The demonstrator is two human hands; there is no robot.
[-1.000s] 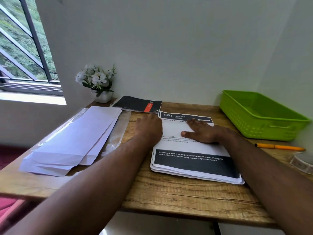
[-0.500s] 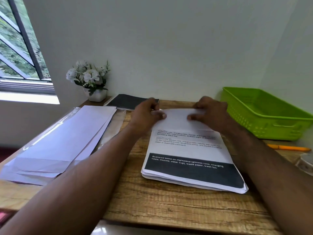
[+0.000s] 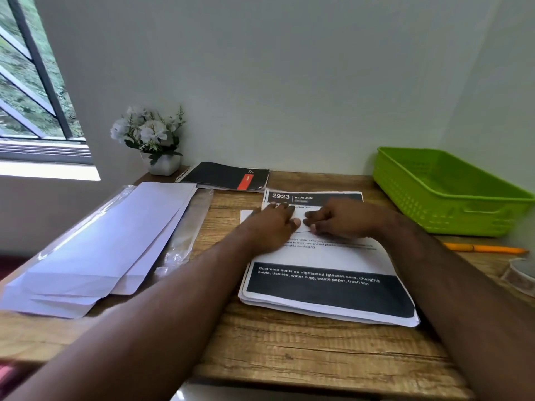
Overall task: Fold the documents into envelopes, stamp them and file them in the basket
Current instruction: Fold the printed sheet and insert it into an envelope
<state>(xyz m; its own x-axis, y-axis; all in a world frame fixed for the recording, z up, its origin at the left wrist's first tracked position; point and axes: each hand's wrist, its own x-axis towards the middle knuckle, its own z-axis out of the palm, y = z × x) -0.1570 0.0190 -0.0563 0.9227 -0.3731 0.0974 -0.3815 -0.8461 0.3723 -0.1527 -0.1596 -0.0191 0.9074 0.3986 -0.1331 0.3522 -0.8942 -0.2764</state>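
A stack of printed documents (image 3: 327,287) lies on the wooden desk in front of me. The far part of its top sheet is folded toward me, and a white corner of the flap (image 3: 246,215) sticks out to the left. Beyond my hands shows the black "2923 BEDROOM" header of the sheet below. My left hand (image 3: 272,227) and my right hand (image 3: 341,218) press down side by side on the folded flap, fingertips almost touching. White envelopes (image 3: 101,244) lie stacked at the left. The green basket (image 3: 451,221) stands at the right, nothing visible in it.
A clear plastic wrapper (image 3: 185,235) lies under and beside the envelopes. A black spiral notebook (image 3: 225,176) and a white flower pot (image 3: 156,146) sit at the back. An orange pen (image 3: 486,249) and a tape roll (image 3: 521,273) lie at the right edge.
Both hands lifted the far edge of the top sheet, brought it toward me, and now press it flat. The header of the sheet underneath has come into view.
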